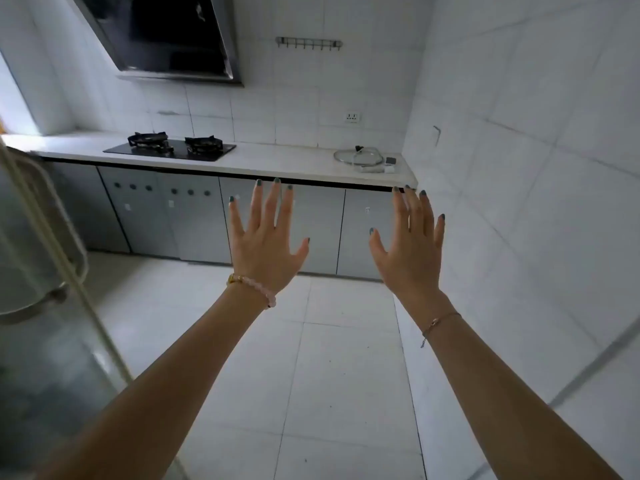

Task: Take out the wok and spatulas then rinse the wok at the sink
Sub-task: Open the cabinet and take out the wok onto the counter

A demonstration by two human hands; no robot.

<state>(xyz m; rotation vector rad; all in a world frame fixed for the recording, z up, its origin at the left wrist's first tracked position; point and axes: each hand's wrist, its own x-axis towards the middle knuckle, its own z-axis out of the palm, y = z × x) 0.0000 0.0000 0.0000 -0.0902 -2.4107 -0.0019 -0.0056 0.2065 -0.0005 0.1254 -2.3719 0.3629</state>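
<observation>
My left hand [265,242] and my right hand [410,244] are both raised in front of me with fingers spread, holding nothing. They hover over the tiled floor, short of the grey base cabinets [194,216] under the white counter [277,161]. A glass pot lid [358,156] lies on the counter at the right end. No wok, spatula or sink shows in this view; the cabinet doors are closed.
A black two-burner gas hob [169,147] sits on the counter's left half, under a black range hood [173,36]. A hook rail [309,42] hangs on the back wall. A glass door with a pale frame [52,237] stands at my left. A tiled wall runs along the right.
</observation>
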